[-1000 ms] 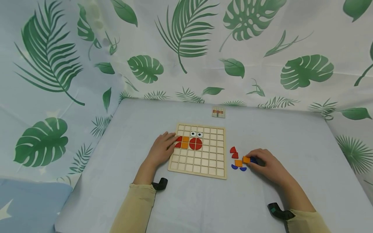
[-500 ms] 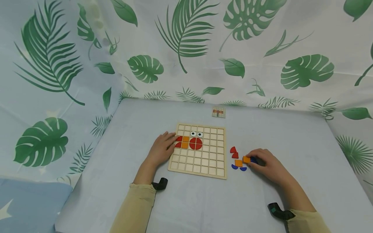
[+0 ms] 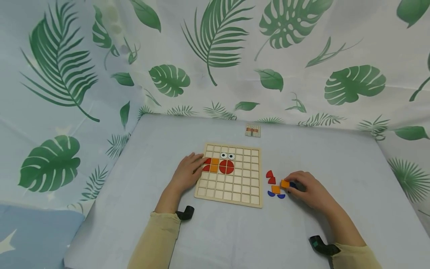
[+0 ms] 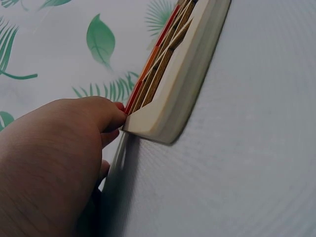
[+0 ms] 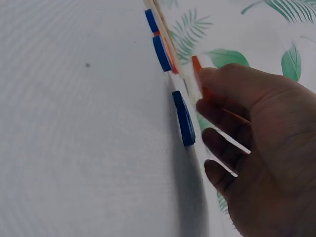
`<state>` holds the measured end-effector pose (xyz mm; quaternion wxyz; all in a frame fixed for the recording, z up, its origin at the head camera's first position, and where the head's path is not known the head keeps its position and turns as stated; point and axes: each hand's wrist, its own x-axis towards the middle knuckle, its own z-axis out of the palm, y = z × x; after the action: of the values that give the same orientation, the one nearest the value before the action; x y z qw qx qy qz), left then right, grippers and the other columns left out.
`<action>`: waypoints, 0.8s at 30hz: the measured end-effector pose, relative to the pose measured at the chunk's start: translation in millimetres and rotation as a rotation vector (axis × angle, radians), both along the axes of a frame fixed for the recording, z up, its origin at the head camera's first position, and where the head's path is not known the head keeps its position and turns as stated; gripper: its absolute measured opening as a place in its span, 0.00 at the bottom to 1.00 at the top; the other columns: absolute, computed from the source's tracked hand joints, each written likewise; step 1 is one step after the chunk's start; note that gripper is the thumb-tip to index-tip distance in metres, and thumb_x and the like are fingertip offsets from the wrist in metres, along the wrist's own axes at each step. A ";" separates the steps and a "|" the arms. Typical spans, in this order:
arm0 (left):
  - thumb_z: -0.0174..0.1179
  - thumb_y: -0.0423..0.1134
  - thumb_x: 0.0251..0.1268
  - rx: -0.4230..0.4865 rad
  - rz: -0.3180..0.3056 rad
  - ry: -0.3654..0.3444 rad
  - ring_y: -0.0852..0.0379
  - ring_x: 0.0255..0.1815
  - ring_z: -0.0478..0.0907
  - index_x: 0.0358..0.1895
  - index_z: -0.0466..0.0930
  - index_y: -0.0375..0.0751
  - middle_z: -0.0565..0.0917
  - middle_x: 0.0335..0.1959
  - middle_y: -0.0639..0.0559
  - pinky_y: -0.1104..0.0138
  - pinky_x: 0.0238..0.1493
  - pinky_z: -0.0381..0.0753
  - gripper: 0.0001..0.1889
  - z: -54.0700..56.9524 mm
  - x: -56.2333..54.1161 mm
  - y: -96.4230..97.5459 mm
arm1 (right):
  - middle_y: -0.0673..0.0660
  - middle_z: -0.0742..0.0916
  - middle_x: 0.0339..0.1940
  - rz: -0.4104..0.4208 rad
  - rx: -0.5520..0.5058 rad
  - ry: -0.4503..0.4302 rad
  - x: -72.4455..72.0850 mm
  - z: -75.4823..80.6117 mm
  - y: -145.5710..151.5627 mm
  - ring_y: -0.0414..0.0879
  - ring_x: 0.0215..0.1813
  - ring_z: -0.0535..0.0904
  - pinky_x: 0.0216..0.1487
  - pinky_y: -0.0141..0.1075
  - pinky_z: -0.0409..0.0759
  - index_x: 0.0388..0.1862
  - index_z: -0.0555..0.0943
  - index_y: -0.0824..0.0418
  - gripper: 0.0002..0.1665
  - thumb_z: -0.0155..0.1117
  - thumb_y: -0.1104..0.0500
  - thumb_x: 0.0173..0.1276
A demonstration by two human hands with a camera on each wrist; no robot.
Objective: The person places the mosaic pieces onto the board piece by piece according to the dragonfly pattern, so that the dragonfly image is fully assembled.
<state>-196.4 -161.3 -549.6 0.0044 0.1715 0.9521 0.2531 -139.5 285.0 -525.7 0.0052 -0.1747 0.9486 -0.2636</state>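
Note:
A wooden grid board (image 3: 228, 192) lies on the table. In its cells sit two eye tiles (image 3: 227, 156), a red disc of quarter tiles (image 3: 226, 167), two orange squares (image 3: 214, 165) and red tiles (image 3: 207, 168) at the left edge. My left hand (image 3: 186, 172) rests on that edge, its extended fingers touching the red tiles and partly covering them. To the right of the board, my right hand (image 3: 307, 188) pinches an orange square tile (image 3: 285, 184) between thumb and fingertip. The right wrist view shows this tile (image 5: 196, 63) raised above blue pieces (image 5: 183, 118).
Beside the board lie two red quarter tiles (image 3: 271, 177), another orange square (image 3: 276, 189) and blue half-round tiles (image 3: 281, 196). A small pattern card (image 3: 252, 130) lies at the back. Leaf-printed cloth (image 3: 231, 89) hangs behind the table.
The head view has shifted slightly. Both hands keep their places relative to the board and the loose tiles, and the orange square stays pinched in my right hand.

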 end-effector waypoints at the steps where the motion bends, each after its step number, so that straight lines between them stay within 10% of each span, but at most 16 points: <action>1: 0.47 0.46 0.78 -0.003 0.001 -0.004 0.45 0.80 0.54 0.72 0.69 0.55 0.68 0.75 0.55 0.50 0.81 0.50 0.23 -0.3 0.0 -0.1 | 0.51 0.84 0.52 0.001 0.002 -0.001 -0.4 2.3 -1.5 0.48 0.54 0.74 0.56 0.49 0.78 0.50 0.82 0.48 0.16 0.71 0.57 0.64; 24: 0.47 0.47 0.78 0.000 0.014 -0.001 0.47 0.80 0.54 0.72 0.69 0.57 0.67 0.75 0.56 0.51 0.81 0.50 0.23 -4.4 -1.5 -0.2 | 0.52 0.83 0.49 0.069 -0.038 -0.057 -49.5 34.4 -75.0 0.48 0.46 0.74 0.43 0.41 0.77 0.53 0.82 0.53 0.15 0.67 0.55 0.68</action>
<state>-197.9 -161.5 -553.9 0.0031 0.1649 0.9532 0.2533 -188.9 210.1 -491.3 0.0379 -0.1999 0.9364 -0.2860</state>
